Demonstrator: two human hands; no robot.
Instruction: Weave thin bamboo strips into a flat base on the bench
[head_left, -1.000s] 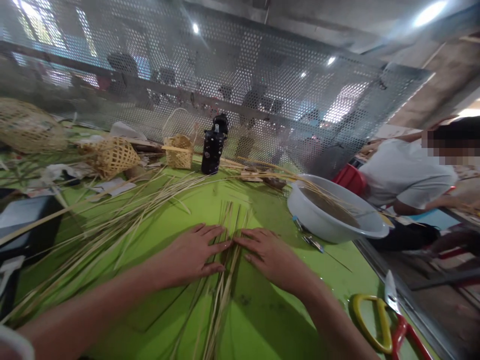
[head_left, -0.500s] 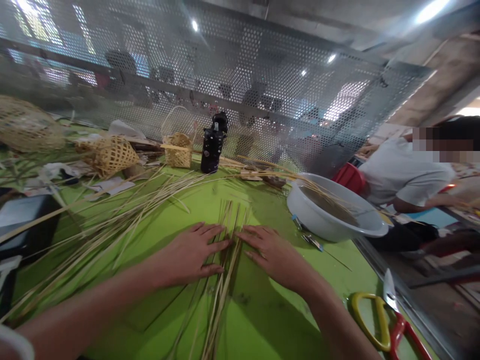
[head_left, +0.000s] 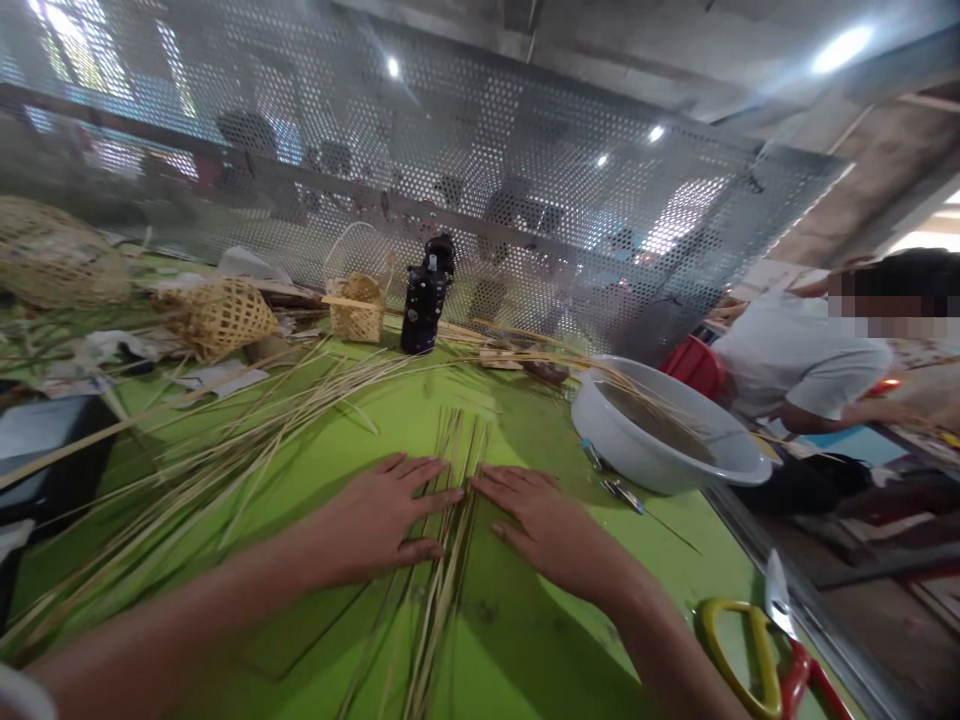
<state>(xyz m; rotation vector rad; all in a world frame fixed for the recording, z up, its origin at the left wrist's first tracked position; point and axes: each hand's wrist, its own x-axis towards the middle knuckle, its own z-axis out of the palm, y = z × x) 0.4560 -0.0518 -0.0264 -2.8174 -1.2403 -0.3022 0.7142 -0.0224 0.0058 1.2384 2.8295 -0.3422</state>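
Note:
A bundle of thin, pale plant strips (head_left: pixel 442 590) lies lengthwise on the green tabletop before me, its far ends fanned slightly apart. My left hand (head_left: pixel 397 510) rests flat across the left side of the strips, fingers spread and fingertips on them. From the right, my right hand (head_left: pixel 529 515) lies palm down with its fingers stretched out, the fingertips touching the bundle's right edge. The two hands are a small gap apart, and neither is closed around anything. More long strips (head_left: pixel 300 410) lie loose to the left of my left hand.
A white basin (head_left: pixel 667 425) with water and strips stands right. Scissors with yellow and red handles (head_left: pixel 780 640) lie near the right edge. Toward the back are a black bottle (head_left: pixel 425 300), a small handled basket (head_left: pixel 356 310) and a woven piece (head_left: pixel 217 315). Someone in white (head_left: pixel 806 345) sits right.
My right fingertips have shifted slightly left, nearer my left hand, and the far ends of the strips sit a little closer together. The whole view has tipped up slightly.

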